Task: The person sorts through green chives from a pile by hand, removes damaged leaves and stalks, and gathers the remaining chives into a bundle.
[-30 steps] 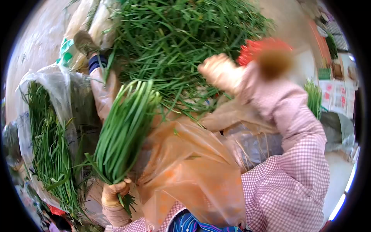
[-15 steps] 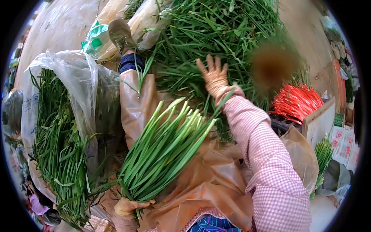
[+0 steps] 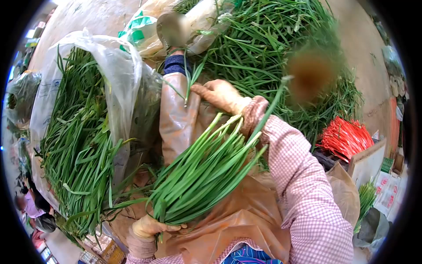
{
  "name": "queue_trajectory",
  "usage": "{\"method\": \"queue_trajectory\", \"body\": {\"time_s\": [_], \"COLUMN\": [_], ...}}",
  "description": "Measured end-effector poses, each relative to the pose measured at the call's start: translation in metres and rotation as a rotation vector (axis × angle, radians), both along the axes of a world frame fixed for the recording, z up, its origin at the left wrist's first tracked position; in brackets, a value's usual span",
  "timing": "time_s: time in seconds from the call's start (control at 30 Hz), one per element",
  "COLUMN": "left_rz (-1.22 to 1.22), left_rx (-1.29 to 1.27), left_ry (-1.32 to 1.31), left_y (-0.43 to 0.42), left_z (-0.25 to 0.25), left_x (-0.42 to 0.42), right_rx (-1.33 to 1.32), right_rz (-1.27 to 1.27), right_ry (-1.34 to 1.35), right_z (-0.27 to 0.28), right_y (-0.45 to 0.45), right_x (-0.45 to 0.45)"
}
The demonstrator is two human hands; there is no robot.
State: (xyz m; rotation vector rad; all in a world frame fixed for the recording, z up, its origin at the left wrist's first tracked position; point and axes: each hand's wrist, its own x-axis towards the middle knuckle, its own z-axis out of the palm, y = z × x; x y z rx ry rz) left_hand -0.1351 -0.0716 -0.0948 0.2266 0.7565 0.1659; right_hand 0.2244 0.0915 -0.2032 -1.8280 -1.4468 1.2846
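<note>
My gloved left hand (image 3: 151, 226) is closed around the leafy end of a bunch of garlic chives (image 3: 198, 176), held over my lap. The pale cut ends point up and to the right. My gloved right hand (image 3: 220, 94) is over my lower leg, fingers partly stretched. Its fingertips reach a loose chive sprig (image 3: 190, 86) lying on the leg covering; they seem to touch it without gripping. One long stalk (image 3: 273, 108) sticks out past the bunch beside my right forearm. A brown plastic apron (image 3: 246, 207) covers my lap.
A large heap of loose greens (image 3: 259, 48) lies ahead. On the left, an open clear plastic bag (image 3: 121, 75) holds more chives (image 3: 79, 167). Red ties (image 3: 345, 138) sit at the right by a board (image 3: 367, 163). A blurred brown spot obscures part of the heap.
My right hand has moved left from the heap to the sprig on my leg, its fingers less spread. The left hand still holds the bunch. The whole view has shifted slightly.
</note>
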Motion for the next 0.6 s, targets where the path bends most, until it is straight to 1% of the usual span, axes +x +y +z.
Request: {"method": "queue_trajectory", "body": {"time_s": [0.03, 0.1, 0.17, 0.23, 0.3, 0.33, 0.37, 0.4, 0.5, 0.53, 0.6], "left_rz": [0.008, -0.137, 0.000, 0.025, -0.197, -0.097, -0.057, -0.015, 0.130, 0.153, 0.199], "left_rx": [0.005, 0.029, -0.165, -0.208, 0.072, 0.154, 0.197, 0.239, -0.105, -0.084, -0.161], "left_ry": [0.012, 0.071, -0.197, -0.030, 0.005, -0.035, -0.071, -0.108, -0.137, -0.123, -0.089], "left_y": [-0.002, -0.008, -0.014, -0.002, 0.002, -0.004, -0.008, -0.013, -0.022, -0.017, -0.015], "left_z": [-0.002, -0.007, -0.013, 0.015, 0.018, 0.016, 0.015, 0.013, 0.020, 0.041, 0.057], "left_x": [-0.003, -0.009, -0.015, 0.008, 0.016, 0.014, 0.015, 0.016, 0.025, 0.048, 0.075], "right_rx": [-0.106, -0.113, -0.199, -0.245, -0.328, -0.273, -0.217, -0.195, -0.165, -0.114, -0.016], "right_rz": [0.047, -0.047, -0.187, -0.200, -0.492, -0.494, -0.498, -0.542, -0.645, -0.637, -0.601], "right_ry": [0.108, 0.186, 0.352, 0.321, 0.639, 0.635, 0.629, 0.750, 0.870, 0.926, 1.062], "right_z": [-0.003, -0.017, -0.020, -0.008, 0.013, 0.006, -0.002, 0.005, 0.056, 0.071, 0.104], "right_y": [0.008, 0.014, 0.010, 0.002, -0.017, -0.028, -0.041, -0.058, -0.108, -0.125, -0.153], "right_x": [-0.012, -0.031, -0.031, -0.012, 0.015, 0.040, 0.067, 0.087, 0.105, 0.103, 0.089]}}
